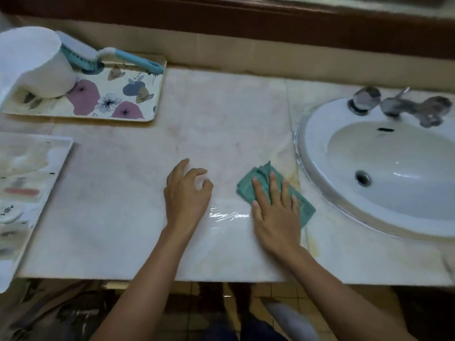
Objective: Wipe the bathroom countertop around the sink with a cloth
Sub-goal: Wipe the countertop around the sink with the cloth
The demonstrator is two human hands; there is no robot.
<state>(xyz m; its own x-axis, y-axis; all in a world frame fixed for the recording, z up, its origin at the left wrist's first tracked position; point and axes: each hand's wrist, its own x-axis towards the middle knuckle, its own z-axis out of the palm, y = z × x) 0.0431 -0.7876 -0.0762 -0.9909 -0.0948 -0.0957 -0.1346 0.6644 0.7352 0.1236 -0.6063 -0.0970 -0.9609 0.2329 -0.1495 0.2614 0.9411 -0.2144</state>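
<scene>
In the head view, the right hand (275,217) lies flat with its fingers straight and spread, pressing a folded teal-green cloth (258,179) onto the pale marble countertop (221,119). The oval white ceramic sink (317,153) sits just to the right of that hand. Near its other side, the left hand (187,195) has loosely curled fingers and holds nothing. Well beyond the left hand, a floral rectangular tray (138,94) carries a blue-and-white scrubbing brush (103,57).

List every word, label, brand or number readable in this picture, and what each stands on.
No text can be read.
On the flat tray at the left edge, a red band and dark marks: too blurred to read.
The floral tray bears flowers only.
The cloth, sink and tap show no lettering.
</scene>
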